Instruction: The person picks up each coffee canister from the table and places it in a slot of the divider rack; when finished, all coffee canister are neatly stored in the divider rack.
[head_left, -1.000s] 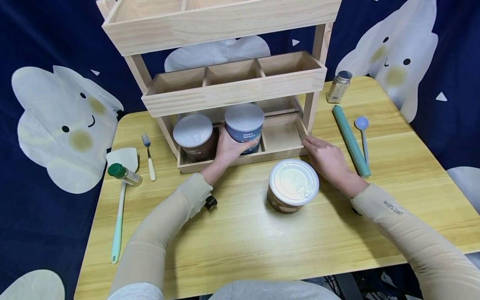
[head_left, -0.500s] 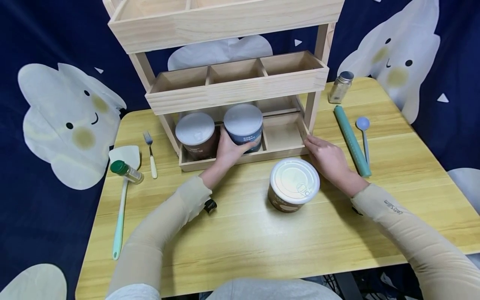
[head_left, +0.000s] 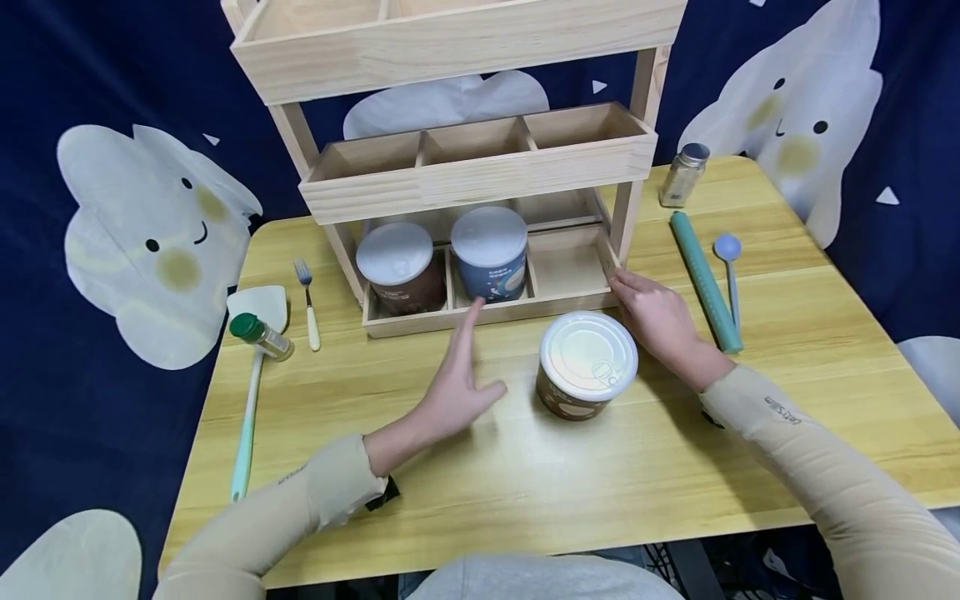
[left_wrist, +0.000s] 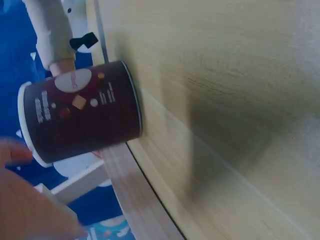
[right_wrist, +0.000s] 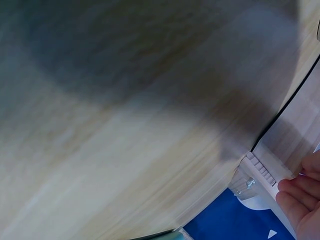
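Shelf (head_left: pixel 480 182) runs off the top. Left hand (head_left: pixel 450 400)'s spread, holding nothing; blue canister (head_left: pixel 491 260) at its 1 o'clock, brown pull-tab canister (head_left: pixel 587 367) near 3. Right hand (head_left: pixel 658 323), cropped in its wrist view, grips the shelf's corner.

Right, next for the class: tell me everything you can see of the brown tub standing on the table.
The brown tub is round and upright, closed by a white, plastic-looking lid with a ring-pull shape showing on it. Its dark side carries pale lettering, a light oval and small dots. It stands on the table in front of the wooden rack, between the left hand and right hand, neither holding it.
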